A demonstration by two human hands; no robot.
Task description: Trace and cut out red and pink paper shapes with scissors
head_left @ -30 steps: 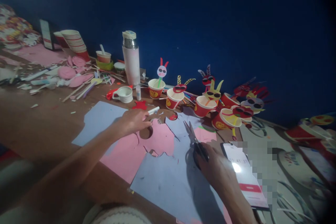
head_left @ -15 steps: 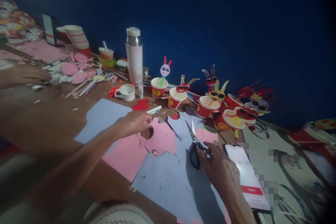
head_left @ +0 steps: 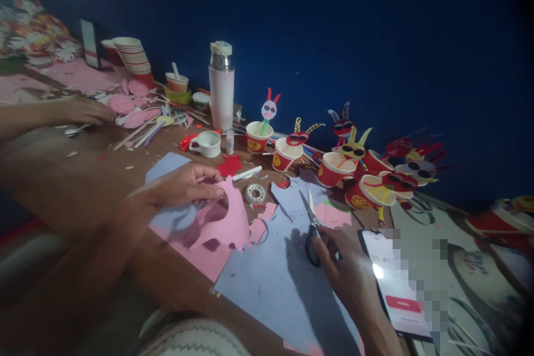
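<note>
Between the thumb and fingers of my left hand point(head_left: 187, 186) is a pink paper scrap point(head_left: 229, 221) with curved cut-outs, lifted and tilted over the sheets. My right hand point(head_left: 346, 261) has its fingers in the black handles of a pair of scissors point(head_left: 312, 217), whose blades are slightly apart and point away from me. Under the scissors lies a blue-grey paper sheet point(head_left: 258, 289). A pink sheet point(head_left: 208, 264) shows below the lifted scrap. A roll of tape point(head_left: 255, 193) and a white pen point(head_left: 247, 173) lie just beyond the scrap.
Paper cups with bug-like paper faces point(head_left: 287, 154) line the wall side. A flask point(head_left: 222, 89), a white cup point(head_left: 207, 144) and a red paper piece point(head_left: 229, 165) stand or lie mid-table. A phone point(head_left: 396, 283) is at right. Another person's hand point(head_left: 89, 111) touches clutter at left.
My left hand has raised the pink scrap and drawn it left, uncovering the tape roll. My right hand and the scissors stay almost in place. The view has shifted slightly.
</note>
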